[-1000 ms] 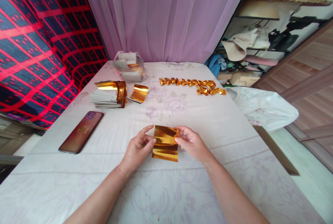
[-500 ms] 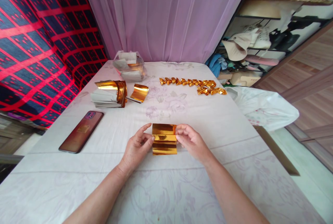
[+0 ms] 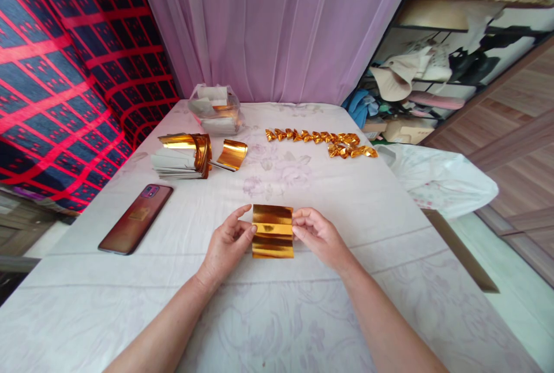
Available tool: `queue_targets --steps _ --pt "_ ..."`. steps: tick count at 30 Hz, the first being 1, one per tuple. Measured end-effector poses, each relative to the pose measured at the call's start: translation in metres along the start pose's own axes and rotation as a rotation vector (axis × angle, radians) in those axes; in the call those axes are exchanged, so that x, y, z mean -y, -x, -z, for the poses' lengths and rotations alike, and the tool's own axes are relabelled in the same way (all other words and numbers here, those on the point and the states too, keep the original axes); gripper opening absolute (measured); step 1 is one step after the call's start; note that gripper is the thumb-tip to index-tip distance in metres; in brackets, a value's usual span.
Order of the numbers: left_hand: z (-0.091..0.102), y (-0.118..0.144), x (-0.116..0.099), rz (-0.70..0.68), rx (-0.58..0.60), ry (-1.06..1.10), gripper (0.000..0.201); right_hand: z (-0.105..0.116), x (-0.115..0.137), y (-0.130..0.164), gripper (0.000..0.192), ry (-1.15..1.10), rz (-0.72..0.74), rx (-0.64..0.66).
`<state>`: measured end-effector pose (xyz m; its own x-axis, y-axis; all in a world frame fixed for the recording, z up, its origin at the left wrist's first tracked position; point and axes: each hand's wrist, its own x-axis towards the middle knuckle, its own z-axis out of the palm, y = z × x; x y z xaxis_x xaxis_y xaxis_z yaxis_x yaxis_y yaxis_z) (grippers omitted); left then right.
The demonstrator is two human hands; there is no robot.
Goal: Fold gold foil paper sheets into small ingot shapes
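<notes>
A shiny gold foil sheet (image 3: pixel 272 231), creased into horizontal bands, lies near the front middle of the white floral cloth (image 3: pixel 277 309). My left hand (image 3: pixel 225 243) pinches its left edge with thumb and fingertips. On the other side, my right hand (image 3: pixel 317 234) pinches the right edge. Both hands rest low on the cloth with the sheet stretched between them.
A dark red phone (image 3: pixel 135 218) lies at the left. Behind it sit a stack of gold and white sheets (image 3: pixel 180 156) and a curled gold sheet (image 3: pixel 232 154). A clear bag (image 3: pixel 216 108) stands further back. A row of folded gold pieces (image 3: pixel 320 142) runs along the back right.
The gold sheet has been folded down into a shorter, flatter banded shape. Both hands have shifted slightly away from me and hold its side edges.
</notes>
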<state>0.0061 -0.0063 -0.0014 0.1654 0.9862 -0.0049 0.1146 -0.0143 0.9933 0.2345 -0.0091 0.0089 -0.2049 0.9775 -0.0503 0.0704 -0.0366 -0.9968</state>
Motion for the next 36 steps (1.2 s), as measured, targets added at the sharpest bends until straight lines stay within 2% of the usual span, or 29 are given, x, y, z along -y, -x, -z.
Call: queue_targets --steps 10,15,22,36 --pt "0.0002 -0.0004 -0.0026 0.019 -0.027 0.04 0.061 -0.0006 -0.0025 0.0031 0.011 0.184 0.184 -0.054" --pt "0.0008 -0.001 -0.0028 0.055 -0.013 0.101 0.065 -0.0008 0.0005 0.0041 0.018 0.367 0.36 -0.091" --pt "0.0005 -0.0009 -0.0047 0.082 -0.002 0.11 0.065 0.0009 0.0002 0.0015 0.025 0.467 0.543 -0.086" --pt "0.0016 0.0001 -0.0037 0.048 0.01 0.046 0.06 0.0009 0.0005 0.0007 0.025 0.493 0.567 -0.109"
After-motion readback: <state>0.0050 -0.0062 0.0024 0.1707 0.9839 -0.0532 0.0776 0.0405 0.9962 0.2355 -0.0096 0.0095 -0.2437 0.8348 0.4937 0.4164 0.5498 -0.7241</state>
